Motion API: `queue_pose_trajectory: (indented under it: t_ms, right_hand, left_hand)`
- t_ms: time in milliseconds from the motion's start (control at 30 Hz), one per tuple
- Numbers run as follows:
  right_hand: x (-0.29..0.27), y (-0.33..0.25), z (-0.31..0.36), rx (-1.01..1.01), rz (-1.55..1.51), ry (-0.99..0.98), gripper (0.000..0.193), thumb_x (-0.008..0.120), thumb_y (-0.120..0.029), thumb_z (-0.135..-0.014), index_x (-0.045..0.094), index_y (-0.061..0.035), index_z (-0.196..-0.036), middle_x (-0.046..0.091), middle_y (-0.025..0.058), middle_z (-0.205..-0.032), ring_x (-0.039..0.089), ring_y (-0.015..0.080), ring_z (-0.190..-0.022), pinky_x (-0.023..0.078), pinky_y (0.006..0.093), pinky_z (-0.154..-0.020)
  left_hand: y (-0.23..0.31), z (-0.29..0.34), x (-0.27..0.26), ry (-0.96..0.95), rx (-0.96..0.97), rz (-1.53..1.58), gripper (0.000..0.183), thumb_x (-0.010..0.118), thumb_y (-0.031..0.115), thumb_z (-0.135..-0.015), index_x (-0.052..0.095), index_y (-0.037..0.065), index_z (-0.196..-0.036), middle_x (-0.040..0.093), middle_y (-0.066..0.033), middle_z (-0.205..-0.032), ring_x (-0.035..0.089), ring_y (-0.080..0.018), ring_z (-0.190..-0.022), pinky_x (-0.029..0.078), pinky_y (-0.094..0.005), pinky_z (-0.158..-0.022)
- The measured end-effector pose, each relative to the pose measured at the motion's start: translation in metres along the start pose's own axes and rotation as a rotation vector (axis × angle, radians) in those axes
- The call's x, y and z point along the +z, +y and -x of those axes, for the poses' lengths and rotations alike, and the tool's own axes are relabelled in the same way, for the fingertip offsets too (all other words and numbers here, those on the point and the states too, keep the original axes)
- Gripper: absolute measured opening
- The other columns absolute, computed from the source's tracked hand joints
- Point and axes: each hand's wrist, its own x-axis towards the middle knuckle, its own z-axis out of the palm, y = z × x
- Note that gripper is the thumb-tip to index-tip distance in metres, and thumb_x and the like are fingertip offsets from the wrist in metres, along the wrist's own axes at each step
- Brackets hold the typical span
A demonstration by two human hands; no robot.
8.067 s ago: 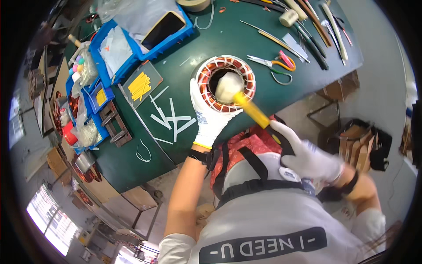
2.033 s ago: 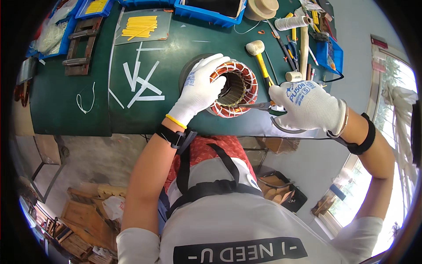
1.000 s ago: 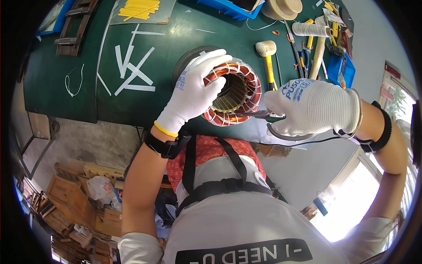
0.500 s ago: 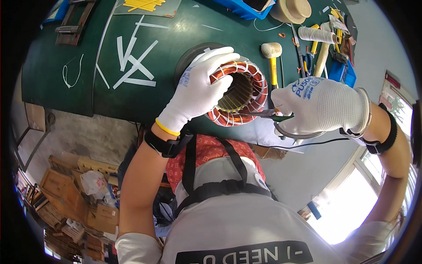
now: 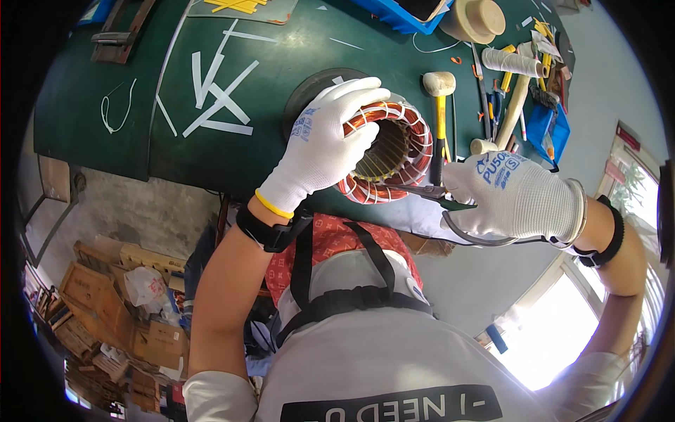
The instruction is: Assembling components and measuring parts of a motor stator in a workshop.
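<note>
A motor stator (image 5: 420, 144) with copper-coloured windings laced in white cord sits at the near edge of the green table, its round bore facing me. My left hand (image 5: 330, 130), in a white glove, grips the stator's left side, with the thumb at the bore and the fingers over the top rim. In my right hand (image 5: 510, 197), also gloved, is a pair of scissors (image 5: 430, 191) with large dark handle loops. Their blades reach the lower right of the winding ring. Whether the tips touch the cord or wire cannot be made out.
Right of the stator lies a mallet (image 5: 439, 84) with a yellow and black handle. Beyond it are a white cord spool (image 5: 513, 62), hand tools and a blue box (image 5: 548, 133). White strips (image 5: 225, 102) lie left; a blue tray (image 5: 408, 17) stands at the back.
My right hand has moved slightly down with the scissors, whose blades stay at the lower right of the winding ring. My left hand keeps its hold on the stator. The view has shifted slightly.
</note>
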Motion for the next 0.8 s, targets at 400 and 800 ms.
queue_pose_trajectory:
  t_ms: [400,800]
  right_hand:
    - [0.011,0.0,0.005,-0.007,-0.086,0.095,0.043,0.058,-0.033,-0.091,0.053,-0.0039,-0.123,0.068,0.0185,-0.101,0.068,0.0359,-0.094,0.053,0.0456,-0.086]
    - [0.024,0.003,0.007,-0.054,-0.092,0.203,0.04,0.059,-0.035,-0.091,0.054,-0.0024,-0.114,0.065,0.0205,-0.096,0.067,0.0378,-0.088,0.054,0.0461,-0.08]
  left_hand:
    - [0.001,0.0,0.001,0.012,-0.035,0.002,0.042,0.061,0.001,-0.083,0.064,0.004,-0.125,0.059,-0.0145,-0.136,0.054,-0.0272,-0.126,0.042,-0.0357,-0.108]
    - [0.0,0.0,0.0,0.001,-0.041,0.017,0.041,0.06,0.002,-0.084,0.064,0.003,-0.125,0.059,-0.0142,-0.136,0.055,-0.0266,-0.126,0.042,-0.035,-0.108]
